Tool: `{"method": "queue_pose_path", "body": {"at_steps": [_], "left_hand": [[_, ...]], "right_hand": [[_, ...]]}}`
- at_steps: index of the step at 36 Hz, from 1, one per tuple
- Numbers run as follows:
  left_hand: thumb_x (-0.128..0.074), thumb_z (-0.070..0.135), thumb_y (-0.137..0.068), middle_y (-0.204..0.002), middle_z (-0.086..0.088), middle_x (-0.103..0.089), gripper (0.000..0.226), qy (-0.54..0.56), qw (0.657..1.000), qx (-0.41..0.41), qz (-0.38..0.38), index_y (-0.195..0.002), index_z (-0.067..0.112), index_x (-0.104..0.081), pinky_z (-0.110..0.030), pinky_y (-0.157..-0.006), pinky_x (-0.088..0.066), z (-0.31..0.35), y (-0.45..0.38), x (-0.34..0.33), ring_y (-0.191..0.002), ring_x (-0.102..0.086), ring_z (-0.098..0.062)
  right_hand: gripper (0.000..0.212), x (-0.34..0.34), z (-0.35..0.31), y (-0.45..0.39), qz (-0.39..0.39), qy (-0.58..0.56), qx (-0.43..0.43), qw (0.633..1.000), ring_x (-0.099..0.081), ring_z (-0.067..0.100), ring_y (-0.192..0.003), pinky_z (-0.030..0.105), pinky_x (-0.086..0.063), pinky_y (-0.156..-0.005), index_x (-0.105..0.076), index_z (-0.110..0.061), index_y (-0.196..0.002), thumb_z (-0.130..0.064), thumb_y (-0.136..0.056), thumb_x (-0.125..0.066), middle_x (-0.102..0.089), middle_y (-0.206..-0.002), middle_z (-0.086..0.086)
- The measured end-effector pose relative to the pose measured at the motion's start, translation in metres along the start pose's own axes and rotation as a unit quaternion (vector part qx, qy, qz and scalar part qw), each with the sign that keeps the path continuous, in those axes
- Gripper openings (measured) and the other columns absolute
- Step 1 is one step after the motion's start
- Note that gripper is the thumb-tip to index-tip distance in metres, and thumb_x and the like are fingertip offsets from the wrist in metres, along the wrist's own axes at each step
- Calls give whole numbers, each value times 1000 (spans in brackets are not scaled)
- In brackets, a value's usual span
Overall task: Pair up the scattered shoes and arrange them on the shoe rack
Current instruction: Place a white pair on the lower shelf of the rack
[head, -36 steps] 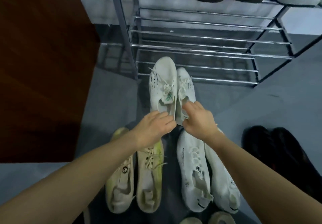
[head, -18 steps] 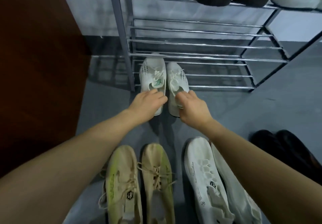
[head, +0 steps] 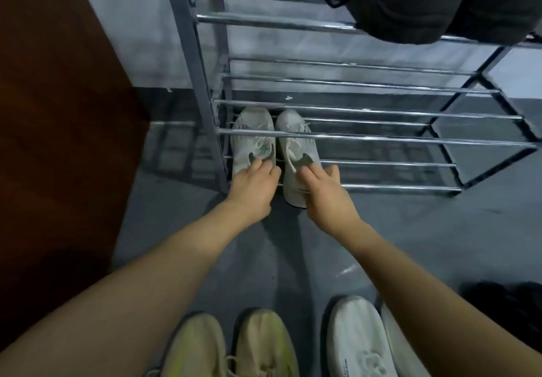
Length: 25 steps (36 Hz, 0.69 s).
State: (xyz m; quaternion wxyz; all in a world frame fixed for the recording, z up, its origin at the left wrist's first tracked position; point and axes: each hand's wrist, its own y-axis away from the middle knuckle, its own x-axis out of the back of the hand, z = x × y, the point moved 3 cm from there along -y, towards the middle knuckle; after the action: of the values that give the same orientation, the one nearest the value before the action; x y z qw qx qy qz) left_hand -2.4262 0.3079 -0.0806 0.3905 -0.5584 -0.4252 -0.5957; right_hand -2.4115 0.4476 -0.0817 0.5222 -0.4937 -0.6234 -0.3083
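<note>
Two white laced sneakers lie side by side on the lowest shelf of the metal shoe rack (head: 366, 139), toes pointing to the wall. My left hand (head: 253, 187) holds the heel of the left white sneaker (head: 252, 139), fingers over its collar. My right hand (head: 324, 193) holds the heel of the right white sneaker (head: 296, 145), whose heel sticks out past the front bar. On the floor near me stand a yellow-beige pair (head: 231, 347) and another white pair (head: 360, 338).
A dark wooden panel (head: 58, 142) rises at the left beside the rack's post. Dark shoes (head: 425, 4) sit on an upper shelf at the top right. A black pair (head: 510, 303) lies on the grey floor at the right edge.
Both hands have carried the white sneakers forward and down from above the floor onto the rack's lowest shelf, under the bars of the shelf above.
</note>
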Motion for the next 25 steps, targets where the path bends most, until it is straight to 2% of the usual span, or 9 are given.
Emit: {"method": "queue_pose_path", "body": {"at_steps": [5, 7, 9, 11, 12, 14, 17, 21, 25], "left_hand": [[-69, 20, -72, -129, -9, -40, 63, 15, 999, 33, -30, -127, 11, -38, -36, -94, -41, -8, -5, -3, -121, -37, -26], [-69, 19, -70, -133, -9, -36, 70, 11, 999, 29, -44, -131, 12, -34, -38, -98, -40, -10, -3, -6, -123, -35, -27], [-70, 14, -70, -140, -8, -30, 77, -1, 998, 31, -51, -135, 15, -29, -41, -104, -36, -12, 1, -11, -128, -31, -28], [-68, 7, -72, -146, -7, -23, 80, 4, 998, 50, -48, -138, 19, -26, -45, -109, -29, -13, 2, -14, -133, -23, -32], [-66, 4, -73, -148, -6, -20, 79, 14, 997, 58, -50, -139, 21, -25, -47, -110, -27, -14, 2, -15, -135, -19, -35], [-63, -1, -75, -148, -6, -20, 77, 43, 995, 65, -65, -138, 22, -25, -50, -108, -31, -14, 1, -16, -136, -18, -39], [-63, 0, -76, -144, -9, -28, 75, 39, 995, 61, -71, -137, 21, -25, -46, -96, -43, -11, -1, -13, -133, -28, -35], [-63, 6, -79, -136, -8, -36, 71, 40, 995, 73, -49, -137, 21, -27, -39, -82, -46, -10, -2, -6, -127, -33, -32], [-60, 3, -81, -130, -5, -42, 65, 41, 995, 84, -36, -137, 21, -31, -35, -74, -46, -18, -2, -6, -123, -34, -33]], "right_hand": [[43, -11, 3, -8, -20, -19, -16, 999, -32, 27, -98, 30, -35, -52, -47, -17, -119, 1, -80, -51, -38, -116, 3], [51, -15, 6, -11, -25, -59, -43, 997, -32, 31, -109, 38, -46, -70, -46, -18, -123, 0, -75, -52, -35, -124, 5], [61, -18, 7, -11, -45, -117, -65, 990, -27, 34, -127, 44, -40, -98, -41, -17, -129, -2, -72, -57, -29, -135, 6], [71, -23, 9, -9, -81, -148, -76, 983, -15, 32, -139, 46, -34, -108, -34, -17, -134, -2, -71, -62, -21, -145, 7], [74, -25, 9, -8, -99, -136, -79, 983, -8, 31, -143, 46, -38, -105, -31, -18, -136, -1, -71, -63, -16, -149, 5], [73, -26, 10, -7, -111, -85, -79, 987, -3, 29, -144, 43, -50, -88, -28, -21, -135, 1, -74, -61, -9, -153, -2], [61, -23, 6, -10, -102, -54, -85, 990, -20, 31, -138, 39, -49, -65, -24, -23, -127, 1, -80, -55, -18, -140, -8], [46, -21, -4, -20, -79, -76, -102, 989, -41, 34, -123, 36, -37, -58, -23, -18, -115, 1, -83, -50, -40, -127, 8], [48, -19, -8, -30, -74, -79, -93, 990, -38, 28, -127, 36, -37, -60, -29, -11, -126, 1, -84, -50, -42, -128, 7]]}}
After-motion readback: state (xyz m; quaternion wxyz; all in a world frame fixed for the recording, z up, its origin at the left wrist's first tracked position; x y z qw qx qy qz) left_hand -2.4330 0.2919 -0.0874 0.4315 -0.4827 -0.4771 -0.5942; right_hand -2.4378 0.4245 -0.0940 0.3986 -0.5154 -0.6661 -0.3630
